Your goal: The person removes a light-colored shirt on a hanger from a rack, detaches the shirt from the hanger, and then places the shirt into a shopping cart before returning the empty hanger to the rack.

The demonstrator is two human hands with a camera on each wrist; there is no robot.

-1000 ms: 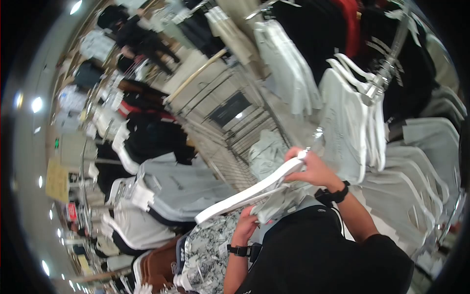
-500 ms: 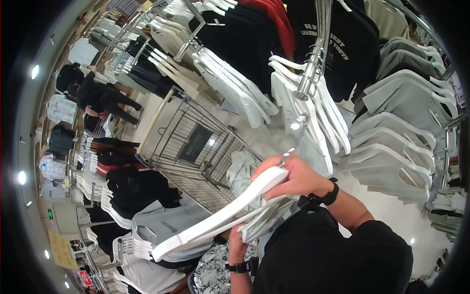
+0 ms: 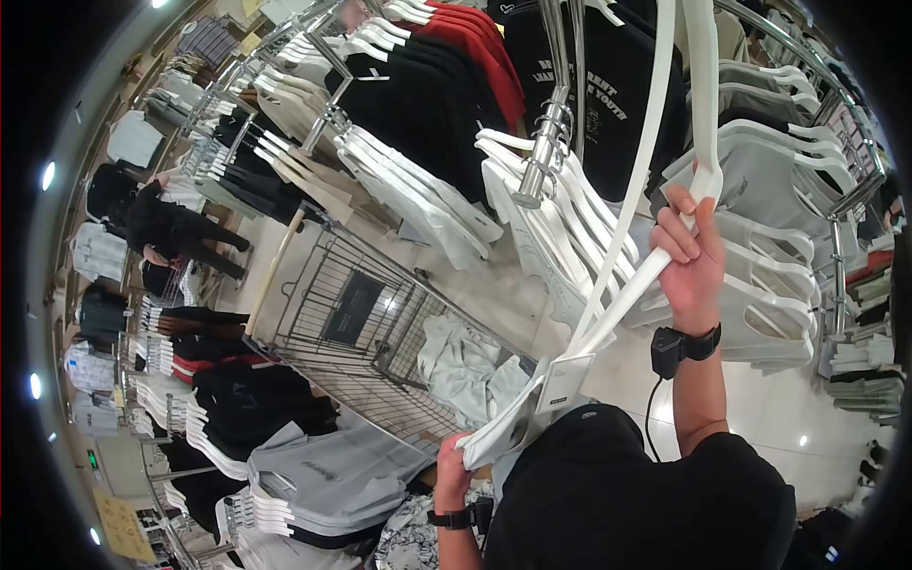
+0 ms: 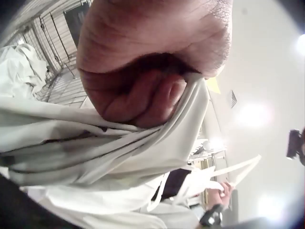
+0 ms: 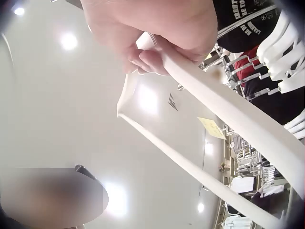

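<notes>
My right hand, raised at the right in the head view, grips a white clothes hanger around its middle. The hanger stands steeply, its upper end running out of the top of the view. Its lower end reaches a pale grey-green garment beside a hanging paper tag. Low and near my body, my left hand holds a bunched edge of that garment. The left wrist view shows the curled fingers with the cloth gathered in folds beneath them.
A wire shopping cart stands ahead, with a crumpled pale garment inside. Racks of hanging clothes surround me: white tops ahead, grey shirts at right, a grey sweatshirt at left. A person in black stands farther off.
My right hand has moved up and right, swinging the hanger from slanting across the left to nearly upright, largely out of the garment. My left hand keeps hold of the cloth.
</notes>
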